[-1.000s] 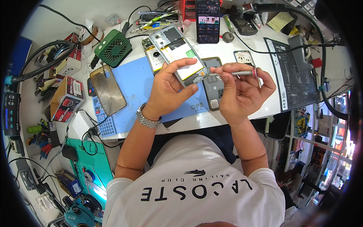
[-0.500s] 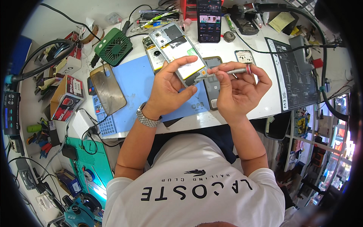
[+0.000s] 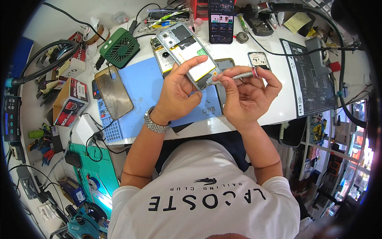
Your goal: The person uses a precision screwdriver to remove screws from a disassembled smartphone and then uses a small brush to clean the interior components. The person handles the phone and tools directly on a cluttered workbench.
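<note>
My left hand (image 3: 178, 89) is closed around the edges of an opened phone (image 3: 191, 59), held tilted over the blue mat. Its inner side faces up, with a white battery in the middle and a bare metal plate at the top end. A slim screwdriver (image 3: 243, 75) with a red cap is pinched in the fingers of my right hand (image 3: 248, 93). Its tip lies at the lower end of the phone; my right fingertips hide the exact contact. Beneath the phone, a second opened phone (image 3: 161, 55) and a dark grey phone back panel (image 3: 226, 99) rest on the mat.
On the blue mat (image 3: 137, 89) lies a clear yellowed phone case (image 3: 114, 93). A green fan (image 3: 119, 48) stands behind it. A lit phone (image 3: 221, 24) leans at the back. A small phone part (image 3: 259, 60) and a black printed mat (image 3: 308, 77) lie to the right.
My right hand and the screwdriver have shifted slightly left, closer to the phone's lower end. My left thumb has drawn back a little from the phone's edge.
</note>
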Demonstrator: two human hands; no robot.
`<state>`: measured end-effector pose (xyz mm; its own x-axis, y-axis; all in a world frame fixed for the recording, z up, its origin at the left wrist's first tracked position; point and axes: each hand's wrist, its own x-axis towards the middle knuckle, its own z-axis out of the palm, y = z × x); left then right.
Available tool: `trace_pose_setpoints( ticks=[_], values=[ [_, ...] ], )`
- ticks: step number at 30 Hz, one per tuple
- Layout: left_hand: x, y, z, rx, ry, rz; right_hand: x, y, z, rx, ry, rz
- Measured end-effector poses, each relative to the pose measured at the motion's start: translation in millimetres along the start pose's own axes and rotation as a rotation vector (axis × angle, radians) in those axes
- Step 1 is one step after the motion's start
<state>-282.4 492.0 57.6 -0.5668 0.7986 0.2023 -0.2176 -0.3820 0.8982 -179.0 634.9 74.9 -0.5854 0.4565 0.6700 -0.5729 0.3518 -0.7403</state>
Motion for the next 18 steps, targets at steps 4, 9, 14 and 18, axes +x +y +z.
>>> trace_pose_setpoints(
  ticks=[4,9,14,18],
  values=[
    [-0.1,0.1,-1.0,0.008,-0.014,0.005,-2.0,2.3,0.8,0.003,0.001,0.001],
    [0.0,1.8,-0.2,0.004,-0.009,-0.010,-2.6,4.6,1.0,0.021,-0.015,-0.003],
    [-0.2,1.4,-0.8,0.021,-0.008,-0.024,-4.5,5.1,2.2,0.001,-0.012,-0.008],
    [0.3,4.6,2.1,-0.003,-0.004,-0.021,-3.2,3.3,2.0,-0.024,-0.018,-0.018]
  ],
)
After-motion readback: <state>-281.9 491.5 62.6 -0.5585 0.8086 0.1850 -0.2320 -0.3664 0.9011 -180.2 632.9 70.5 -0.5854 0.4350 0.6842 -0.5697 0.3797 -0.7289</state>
